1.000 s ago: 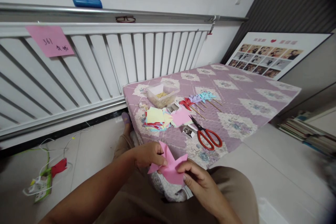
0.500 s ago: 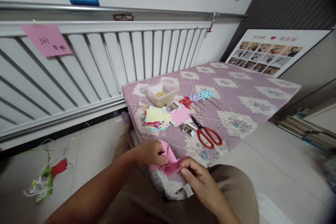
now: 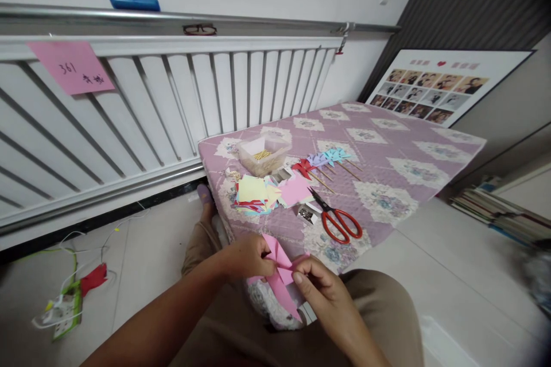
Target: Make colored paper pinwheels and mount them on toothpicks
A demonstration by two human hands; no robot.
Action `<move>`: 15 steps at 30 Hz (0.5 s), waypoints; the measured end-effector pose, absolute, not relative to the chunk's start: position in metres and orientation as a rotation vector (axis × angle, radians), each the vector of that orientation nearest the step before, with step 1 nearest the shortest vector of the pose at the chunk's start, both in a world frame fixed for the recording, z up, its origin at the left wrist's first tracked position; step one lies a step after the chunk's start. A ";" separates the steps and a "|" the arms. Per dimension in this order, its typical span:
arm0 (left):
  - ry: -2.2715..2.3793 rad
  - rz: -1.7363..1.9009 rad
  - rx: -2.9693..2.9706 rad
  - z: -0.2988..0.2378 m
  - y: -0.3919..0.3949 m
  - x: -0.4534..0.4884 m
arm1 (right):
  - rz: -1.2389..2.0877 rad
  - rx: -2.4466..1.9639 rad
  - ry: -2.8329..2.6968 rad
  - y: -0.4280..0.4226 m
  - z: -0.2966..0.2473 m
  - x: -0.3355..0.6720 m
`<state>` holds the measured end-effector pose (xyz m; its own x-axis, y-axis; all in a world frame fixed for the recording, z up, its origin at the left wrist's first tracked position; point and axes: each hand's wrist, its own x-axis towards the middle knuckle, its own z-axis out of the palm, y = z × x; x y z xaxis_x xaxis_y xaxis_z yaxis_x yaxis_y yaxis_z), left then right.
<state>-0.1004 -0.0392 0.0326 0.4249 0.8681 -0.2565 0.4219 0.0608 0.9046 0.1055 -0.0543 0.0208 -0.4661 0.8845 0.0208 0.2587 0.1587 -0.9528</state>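
A piece of pink paper, cut and partly folded into a pinwheel shape, is held between my two hands over my lap. My left hand pinches its folds near the middle. On the other side, my right hand grips a corner between thumb and fingers. One pink flap hangs down below the hands. Beyond them on the covered table lie scissors with red handles, a small open box of metal pins, pink paper sheets and a stack of coloured paper.
Finished pinwheels on sticks lie behind the scissors. A clear plastic tub holds short yellowish sticks. The table has a purple flowered cover, with a white radiator behind. A power strip with cables lies on the floor.
The pink paper's folds have shifted: a flap now hangs down below my hands, and the left fingers press nearer the centre. The view has shifted slightly.
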 end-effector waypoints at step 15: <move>1.172 0.639 1.424 0.030 -0.048 -0.083 | 1.117 -1.136 -1.789 -0.056 0.030 0.096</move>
